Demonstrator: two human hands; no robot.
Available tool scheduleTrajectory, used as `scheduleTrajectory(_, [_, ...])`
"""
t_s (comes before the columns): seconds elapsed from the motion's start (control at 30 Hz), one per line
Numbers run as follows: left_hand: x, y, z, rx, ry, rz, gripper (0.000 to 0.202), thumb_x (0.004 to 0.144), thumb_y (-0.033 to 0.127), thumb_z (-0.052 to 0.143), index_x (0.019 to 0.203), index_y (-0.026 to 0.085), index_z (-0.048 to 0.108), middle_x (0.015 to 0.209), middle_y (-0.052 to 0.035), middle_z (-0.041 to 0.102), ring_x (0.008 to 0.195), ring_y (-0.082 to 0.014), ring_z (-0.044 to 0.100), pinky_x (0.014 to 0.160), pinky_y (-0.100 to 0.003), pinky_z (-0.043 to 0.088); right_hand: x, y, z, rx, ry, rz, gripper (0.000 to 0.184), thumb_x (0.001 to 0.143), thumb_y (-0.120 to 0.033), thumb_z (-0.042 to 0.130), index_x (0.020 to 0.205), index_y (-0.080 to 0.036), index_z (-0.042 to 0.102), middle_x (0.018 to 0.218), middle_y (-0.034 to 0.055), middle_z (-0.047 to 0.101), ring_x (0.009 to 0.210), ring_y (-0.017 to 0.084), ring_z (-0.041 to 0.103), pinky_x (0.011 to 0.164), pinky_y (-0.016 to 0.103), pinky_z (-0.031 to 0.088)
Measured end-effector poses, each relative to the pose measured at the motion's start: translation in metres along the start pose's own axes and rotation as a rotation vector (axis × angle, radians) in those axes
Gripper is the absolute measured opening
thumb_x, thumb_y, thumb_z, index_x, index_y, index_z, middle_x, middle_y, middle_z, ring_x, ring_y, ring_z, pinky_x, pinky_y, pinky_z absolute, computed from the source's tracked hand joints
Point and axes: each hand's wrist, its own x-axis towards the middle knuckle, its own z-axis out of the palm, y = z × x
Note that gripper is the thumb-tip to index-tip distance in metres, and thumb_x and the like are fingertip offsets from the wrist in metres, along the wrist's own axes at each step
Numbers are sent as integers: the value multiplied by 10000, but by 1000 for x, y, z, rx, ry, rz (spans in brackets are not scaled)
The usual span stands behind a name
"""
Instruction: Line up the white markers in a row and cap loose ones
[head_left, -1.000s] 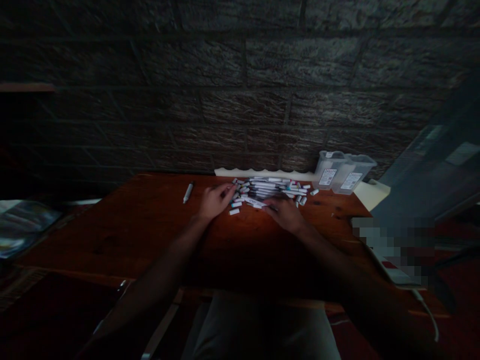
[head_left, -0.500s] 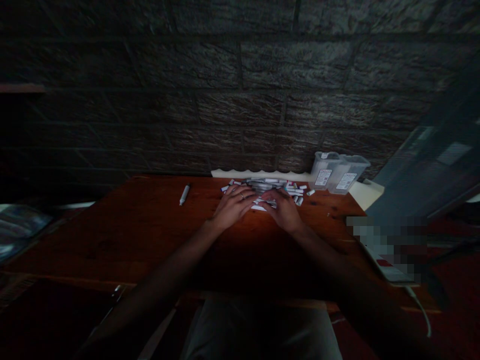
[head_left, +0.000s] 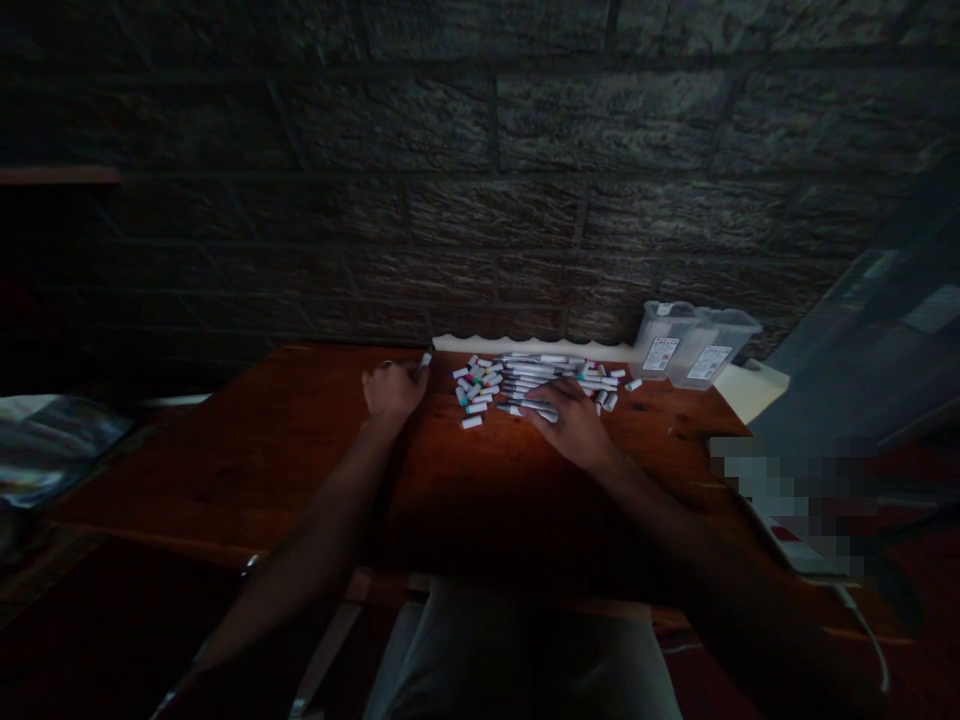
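My left hand (head_left: 394,390) is closed round a white marker (head_left: 425,360), whose upper end sticks out past the thumb side. To its right, a row of uncapped white and grey markers (head_left: 536,370) lies sideways on the wooden table. My right hand (head_left: 574,425) rests at the near right side of this row, its fingers curled over the marker ends and the thumb against a near marker (head_left: 541,411). Many loose white caps (head_left: 472,407) with coloured ends lie left of the row, and a few caps (head_left: 606,400) lie to its right.
Two clear plastic cases (head_left: 675,345) with labels stand at the table's back right. A white wavy-edged strip (head_left: 525,346) runs along the brick wall (head_left: 480,200). A flat device (head_left: 795,535) with a cable, partly blurred out, sits at the right edge of the wooden table (head_left: 247,450).
My left hand has moved left from the marker row and picked up the marker that lay alone there. My right hand stays at the row, and the caps on the left are now uncovered.
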Motion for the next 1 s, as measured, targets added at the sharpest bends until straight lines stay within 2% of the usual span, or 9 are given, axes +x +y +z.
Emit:
scheduleTrajectory(0.13, [8,-19,9,0,-95,-152,452,863,516,446,1032,216,738,1037,-164,689,1052,-357,574,934,-511,362,0,-1,-1,-9,-32,15,144,893,-336,594,920,-223,677,958,47,696,965,218,583,896,347,427])
scheduleTrajectory(0.23, [9,-26,15,-15,-53,-210,456,839,531,488,1097,231,716,1188,-188,621,1179,-388,476,945,-532,352,0,-1,-1,-18,-55,30,150,894,-339,591,904,-222,684,940,46,696,958,214,587,891,339,429])
scheduleTrajectory(0.33, [10,-31,17,-38,-44,-241,489,839,535,498,1207,255,658,1295,-196,554,1217,-399,434,938,-549,355,-1,2,0,-25,-67,36,152,892,-340,593,901,-223,690,931,45,696,964,213,588,899,338,430])
scheduleTrajectory(0.5, [12,-34,15,-49,-118,-228,405,868,464,479,1139,254,694,1207,-167,629,1173,-373,499,951,-538,359,-2,5,2,-16,-51,37,160,892,-345,592,881,-221,691,909,45,704,952,210,594,892,332,437])
scheduleTrajectory(0.63, [13,-33,16,-66,-121,-224,419,867,370,465,1219,230,645,1152,-167,660,1104,-343,566,908,-460,415,-2,6,3,-34,-71,38,160,894,-338,589,869,-218,692,905,42,707,941,206,596,888,333,441])
scheduleTrajectory(0.73, [14,-32,16,-84,-133,-236,466,860,419,462,1222,182,637,1130,-190,662,1052,-343,595,865,-420,448,-2,8,4,-63,-118,64,130,881,-304,604,887,-213,697,934,45,709,964,207,597,920,341,438])
scheduleTrajectory(0.83, [14,-31,16,-87,-156,-238,495,860,484,447,1186,175,657,1124,-197,661,1048,-356,595,851,-424,465,-4,11,4,-127,-189,126,115,855,-257,622,917,-207,705,973,69,708,994,224,596,934,347,444])
scheduleTrajectory(1.0, [15,-33,18,-82,-159,-218,424,882,388,427,1178,192,659,1117,-182,664,1027,-342,608,837,-426,478,-6,15,4,-259,-263,210,147,825,-229,647,954,-202,713,982,100,710,1008,269,589,924,374,455])
